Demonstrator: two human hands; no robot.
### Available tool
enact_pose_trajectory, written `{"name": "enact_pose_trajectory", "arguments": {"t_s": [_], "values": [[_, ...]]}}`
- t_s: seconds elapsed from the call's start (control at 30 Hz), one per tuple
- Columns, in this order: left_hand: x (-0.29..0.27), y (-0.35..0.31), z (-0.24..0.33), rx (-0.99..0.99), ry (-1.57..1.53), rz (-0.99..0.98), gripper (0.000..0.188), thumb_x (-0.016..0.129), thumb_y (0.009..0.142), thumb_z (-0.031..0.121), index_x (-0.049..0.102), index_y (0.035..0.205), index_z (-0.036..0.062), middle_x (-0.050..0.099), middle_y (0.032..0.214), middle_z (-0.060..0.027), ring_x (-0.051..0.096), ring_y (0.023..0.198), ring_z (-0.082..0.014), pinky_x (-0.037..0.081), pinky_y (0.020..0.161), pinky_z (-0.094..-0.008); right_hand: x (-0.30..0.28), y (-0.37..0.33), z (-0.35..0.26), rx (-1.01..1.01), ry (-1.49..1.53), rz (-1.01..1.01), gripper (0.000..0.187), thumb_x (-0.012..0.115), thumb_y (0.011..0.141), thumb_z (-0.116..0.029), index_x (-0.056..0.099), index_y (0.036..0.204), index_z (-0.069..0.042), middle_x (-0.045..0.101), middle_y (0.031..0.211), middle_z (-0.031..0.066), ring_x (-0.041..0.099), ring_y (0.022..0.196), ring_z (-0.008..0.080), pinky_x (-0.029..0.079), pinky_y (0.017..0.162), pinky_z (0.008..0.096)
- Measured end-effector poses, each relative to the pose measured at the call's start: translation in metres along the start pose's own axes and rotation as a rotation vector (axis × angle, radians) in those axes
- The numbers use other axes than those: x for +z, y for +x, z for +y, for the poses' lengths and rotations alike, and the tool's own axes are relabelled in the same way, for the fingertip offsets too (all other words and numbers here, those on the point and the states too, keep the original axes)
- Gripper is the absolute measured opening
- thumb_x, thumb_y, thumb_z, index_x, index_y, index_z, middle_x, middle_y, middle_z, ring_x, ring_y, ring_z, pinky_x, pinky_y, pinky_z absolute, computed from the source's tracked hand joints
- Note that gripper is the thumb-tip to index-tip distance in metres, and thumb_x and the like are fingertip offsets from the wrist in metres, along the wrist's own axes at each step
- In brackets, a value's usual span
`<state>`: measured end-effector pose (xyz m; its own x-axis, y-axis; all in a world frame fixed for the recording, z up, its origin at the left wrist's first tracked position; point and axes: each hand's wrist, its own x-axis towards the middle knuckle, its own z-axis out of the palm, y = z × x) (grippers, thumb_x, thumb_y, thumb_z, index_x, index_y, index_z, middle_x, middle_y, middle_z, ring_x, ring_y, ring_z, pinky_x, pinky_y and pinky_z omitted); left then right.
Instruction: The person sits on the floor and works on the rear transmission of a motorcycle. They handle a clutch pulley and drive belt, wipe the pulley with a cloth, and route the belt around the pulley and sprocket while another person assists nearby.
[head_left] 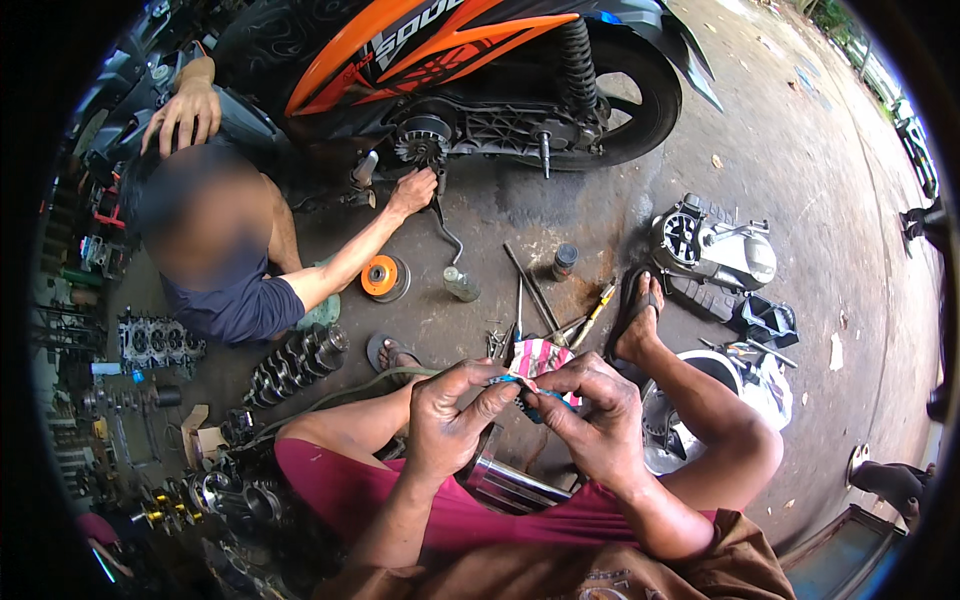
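My left hand (455,415) and my right hand (597,415) meet in front of me, thumbs and fingers pinched together. Between the fingertips is a small blue and whitish strip, like a wrapper (522,381); both hands grip it, and fingers cover part of it. Just beyond lies a pink-and-white striped cloth (540,355) on the ground. Below my hands, between my legs, a shiny metal cylinder part (517,484) is partly visible.
At left a co-worker's hand (412,190) touches a tool by the orange-black scooter's (430,60) exposed drive. Around lie an orange-centred disc (384,278), a glass jar (461,284), a crankshaft (295,368), long tools (535,290), an engine casing (710,245) and a round basin (715,364).
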<state>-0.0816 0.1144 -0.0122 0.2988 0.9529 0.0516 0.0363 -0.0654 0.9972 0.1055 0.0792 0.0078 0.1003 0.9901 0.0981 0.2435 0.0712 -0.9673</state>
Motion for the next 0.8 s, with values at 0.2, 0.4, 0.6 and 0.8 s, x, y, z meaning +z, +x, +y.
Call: {"name": "enact_pose_trajectory", "arguments": {"t_s": [0.2,0.4,0.6,0.8], "values": [[0.013,-0.013,0.007,0.152,-0.021,0.080,0.013,0.072,0.092,0.007,0.067,0.099,-0.0022,0.070,0.094,-0.0074,0.064,0.097,-0.0169,0.049,0.096,-0.0368,0.001,-0.014,-0.012,-0.020,0.108,0.054,0.016,0.080,0.077,-0.002,0.075,0.092,-0.004,0.073,0.088,0.0071,0.066,0.081,0.0186,0.050,0.077,0.0318],[0.019,-0.024,0.013,0.093,-0.138,0.083,0.015,0.073,0.090,0.005,0.066,0.101,-0.0019,0.069,0.101,-0.0099,0.062,0.103,-0.0176,0.047,0.097,-0.0342,0.005,-0.025,-0.020,-0.035,0.130,0.094,0.015,0.076,0.078,0.002,0.075,0.092,-0.004,0.073,0.089,0.0070,0.066,0.082,0.0169,0.050,0.077,0.0307],[0.017,-0.031,0.018,0.073,-0.186,0.031,0.018,0.074,0.088,-0.002,0.067,0.105,-0.0001,0.070,0.102,-0.0066,0.062,0.105,-0.0133,0.047,0.096,-0.0299,0.011,-0.034,-0.025,0.025,0.216,0.138,0.018,0.072,0.080,0.003,0.074,0.097,-0.004,0.073,0.095,0.0073,0.065,0.083,0.0165,0.050,0.078,0.0290],[0.022,-0.037,0.033,-0.119,-0.343,0.043,0.004,0.069,0.094,0.002,0.065,0.094,0.0015,0.065,0.086,0.0015,0.056,0.082,-0.0025,0.045,0.073,-0.0198,0.004,-0.037,-0.024,-0.002,0.238,0.014,0.027,0.071,0.082,0.003,0.074,0.108,-0.004,0.074,0.105,0.0072,0.062,0.093,0.0165,0.050,0.086,0.0297]]}}
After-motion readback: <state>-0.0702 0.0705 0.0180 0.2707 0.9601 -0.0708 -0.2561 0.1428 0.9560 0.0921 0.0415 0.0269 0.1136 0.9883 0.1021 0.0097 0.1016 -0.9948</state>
